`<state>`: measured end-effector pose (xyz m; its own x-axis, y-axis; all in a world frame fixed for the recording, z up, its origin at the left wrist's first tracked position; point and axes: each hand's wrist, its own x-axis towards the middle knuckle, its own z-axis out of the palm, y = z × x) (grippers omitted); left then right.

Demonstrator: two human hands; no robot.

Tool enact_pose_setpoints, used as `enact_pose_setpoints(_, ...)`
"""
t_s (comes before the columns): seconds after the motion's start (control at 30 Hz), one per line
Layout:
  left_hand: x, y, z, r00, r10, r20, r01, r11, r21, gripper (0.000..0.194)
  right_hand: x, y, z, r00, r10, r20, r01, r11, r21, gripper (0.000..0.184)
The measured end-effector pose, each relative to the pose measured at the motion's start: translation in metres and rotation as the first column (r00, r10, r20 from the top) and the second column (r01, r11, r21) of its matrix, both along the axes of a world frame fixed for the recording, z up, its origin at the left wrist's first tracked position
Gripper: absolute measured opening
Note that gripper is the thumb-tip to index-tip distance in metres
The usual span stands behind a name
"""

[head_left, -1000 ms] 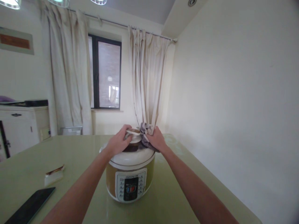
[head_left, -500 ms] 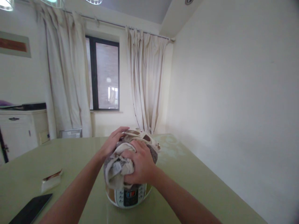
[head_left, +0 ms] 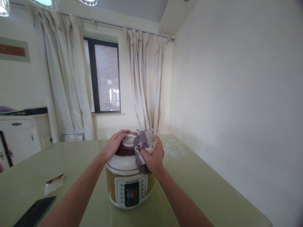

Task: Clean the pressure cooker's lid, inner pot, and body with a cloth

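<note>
An electric pressure cooker (head_left: 129,184) with a white lid, yellowish body and a button panel on its front stands on the pale green table (head_left: 203,186). My left hand (head_left: 115,145) lies on the lid's top handle, fingers curved over it. My right hand (head_left: 153,157) is closed on a bunched grey cloth (head_left: 144,143), pressed against the right side of the lid.
A dark phone (head_left: 34,212) lies at the table's near left, with a small white packet (head_left: 54,185) beyond it. A white cabinet (head_left: 22,132) stands at the left wall. Curtains (head_left: 146,85) and a window (head_left: 104,75) are behind the table; a plain wall runs along the right.
My right hand with the cloth swept from the lid's far right over the front of the cooker, then back up to the right side of the lid. My left hand stayed on the handle.
</note>
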<state>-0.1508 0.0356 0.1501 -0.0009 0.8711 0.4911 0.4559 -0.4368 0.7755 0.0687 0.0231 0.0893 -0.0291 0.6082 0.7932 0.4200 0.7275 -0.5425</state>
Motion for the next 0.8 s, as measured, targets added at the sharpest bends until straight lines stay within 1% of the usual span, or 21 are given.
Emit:
enact_pose_setpoints(0.03, 0.000, 0.001, 0.000, 1.000, -0.002, -0.004, 0.002, 1.000, 0.010, 0.050, -0.009, -0.009, -0.004, 0.995, -0.033, 0.099, 0.027, 0.998, 0.065, 0.058)
enact_pose_setpoints(0.07, -0.001, 0.002, 0.000, 1.000, -0.006, -0.009, 0.006, 1.000, 0.024, 0.050, -0.017, -0.018, -0.010, 0.978, -0.039, 0.205, 0.009, 0.990, 0.144, 0.067)
enact_pose_setpoints(0.1, -0.003, 0.004, -0.001, 1.000, -0.011, -0.014, 0.011, 0.999, 0.037, 0.051, -0.023, -0.027, -0.017, 0.949, -0.019, 0.315, -0.053, 0.974, 0.220, 0.074)
enact_pose_setpoints(0.13, -0.004, 0.006, -0.001, 1.000, -0.016, -0.017, 0.017, 0.999, 0.046, 0.051, -0.028, -0.033, -0.022, 0.904, 0.013, 0.427, -0.140, 0.953, 0.269, 0.081)
enact_pose_setpoints(0.17, -0.005, 0.008, -0.002, 1.000, -0.023, -0.018, 0.024, 0.999, 0.049, 0.051, -0.030, -0.036, -0.024, 0.854, 0.043, 0.519, -0.225, 0.929, 0.293, 0.084)
enact_pose_setpoints(0.2, -0.007, 0.009, -0.003, 0.999, -0.033, -0.015, 0.034, 0.998, 0.044, 0.052, -0.029, -0.036, -0.023, 0.808, 0.070, 0.585, -0.294, 0.909, 0.296, 0.085)
enact_pose_setpoints(0.23, -0.008, 0.010, -0.003, 0.999, -0.047, -0.001, 0.047, 0.998, 0.036, 0.052, -0.027, -0.034, -0.018, 0.780, 0.096, 0.619, -0.332, 0.901, 0.279, 0.085)
enact_pose_setpoints(0.27, -0.008, 0.009, -0.003, 0.998, -0.064, 0.023, 0.064, 0.998, 0.028, 0.053, -0.023, -0.029, -0.010, 0.777, 0.121, 0.617, -0.339, 0.908, 0.248, 0.083)
enact_pose_setpoints(0.3, -0.009, 0.008, -0.003, 0.995, -0.079, 0.054, 0.078, 0.997, 0.017, 0.054, -0.019, -0.023, 0.000, 0.802, 0.142, 0.581, -0.316, 0.925, 0.210, 0.079)
enact_pose_setpoints(0.33, -0.008, 0.006, -0.003, 0.992, -0.087, 0.090, 0.087, 0.996, 0.003, 0.055, -0.016, -0.017, 0.011, 0.846, 0.147, 0.512, -0.266, 0.949, 0.166, 0.072)
enact_pose_setpoints(0.37, -0.007, 0.004, -0.003, 0.989, -0.086, 0.121, 0.088, 0.996, -0.013, 0.055, -0.013, -0.012, 0.020, 0.903, 0.120, 0.413, -0.186, 0.975, 0.123, 0.062)
enact_pose_setpoints(0.4, -0.006, 0.002, -0.002, 0.988, -0.074, 0.138, 0.078, 0.997, -0.025, 0.055, -0.012, -0.009, 0.026, 0.950, 0.065, 0.305, -0.094, 0.992, 0.081, 0.054)
enact_pose_setpoints(0.43, -0.005, 0.000, -0.002, 0.990, -0.054, 0.133, 0.058, 0.998, -0.027, 0.054, -0.012, -0.009, 0.028, 0.977, 0.001, 0.214, -0.012, 0.999, 0.050, 0.050)
enact_pose_setpoints(0.47, -0.003, -0.001, -0.002, 0.994, -0.033, 0.106, 0.035, 0.999, -0.018, 0.053, -0.014, -0.010, 0.026, 0.986, -0.052, 0.160, 0.046, 0.998, 0.040, 0.050)
enact_pose_setpoints(0.5, -0.002, -0.002, -0.002, 0.998, -0.014, 0.068, 0.014, 1.000, 0.002, 0.053, -0.016, -0.014, 0.021, 0.986, -0.089, 0.140, 0.083, 0.995, 0.048, 0.052)
enact_pose_setpoints(0.53, -0.001, -0.001, -0.002, 1.000, 0.006, 0.023, -0.006, 1.000, 0.029, 0.054, -0.017, -0.019, 0.013, 0.983, -0.104, 0.150, 0.094, 0.993, 0.072, 0.056)
enact_pose_setpoints(0.6, 0.001, 0.000, -0.004, 0.996, 0.057, -0.064, -0.053, 0.996, 0.075, 0.055, -0.014, -0.027, -0.004, 0.974, -0.071, 0.215, 0.041, 0.989, 0.141, 0.060)
enact_pose_setpoints(0.67, 0.002, 0.002, -0.007, 0.986, 0.108, -0.128, -0.096, 0.990, 0.103, 0.057, -0.001, -0.028, -0.012, 0.960, 0.029, 0.279, -0.088, 0.975, 0.204, 0.058)
enact_pose_setpoints(0.73, 0.003, 0.003, -0.009, 0.971, 0.151, -0.185, -0.126, 0.982, 0.139, 0.056, 0.017, -0.017, -0.008, 0.929, 0.162, 0.333, -0.238, 0.950, 0.201, 0.057)
enact_pose_setpoints(0.77, 0.003, 0.003, -0.010, 0.963, 0.167, -0.211, -0.135, 0.979, 0.155, 0.056, 0.025, -0.008, -0.003, 0.919, 0.218, 0.330, -0.285, 0.943, 0.171, 0.054)
enact_pose_setpoints(0.8, 0.004, 0.003, -0.011, 0.955, 0.181, -0.233, -0.145, 0.976, 0.165, 0.056, 0.030, 0.002, 0.003, 0.925, 0.249, 0.286, -0.294, 0.948, 0.125, 0.051)
